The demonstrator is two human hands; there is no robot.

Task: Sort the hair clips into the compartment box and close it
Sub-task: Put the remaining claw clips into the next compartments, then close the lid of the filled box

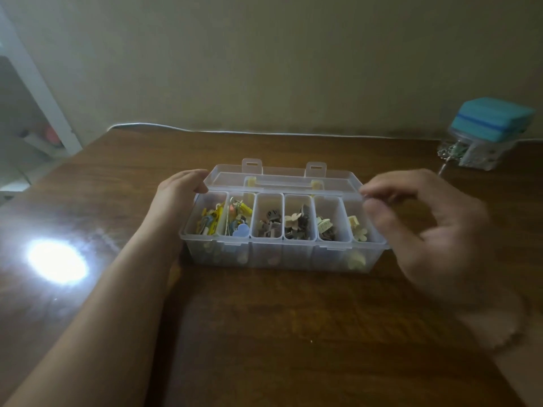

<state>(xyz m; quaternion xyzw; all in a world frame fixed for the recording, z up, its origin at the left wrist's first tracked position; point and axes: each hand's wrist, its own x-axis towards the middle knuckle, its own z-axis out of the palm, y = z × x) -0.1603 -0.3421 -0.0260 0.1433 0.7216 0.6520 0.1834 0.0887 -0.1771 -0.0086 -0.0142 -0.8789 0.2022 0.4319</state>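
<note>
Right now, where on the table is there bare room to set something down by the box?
Bare brown wooden table lies in front of the clear plastic compartment box, between the forearms, and behind its open lid up to the wall. Crowded: left hand and right hand flank the box; teal-lidded container fills the far right corner.

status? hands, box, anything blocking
Left hand on the lid's left corner, right hand blurred beside it. Box open, clips sorted. Nothing blocking.

right hand [423,227] motion-blurred, left fingers [201,188] partly hidden
</note>
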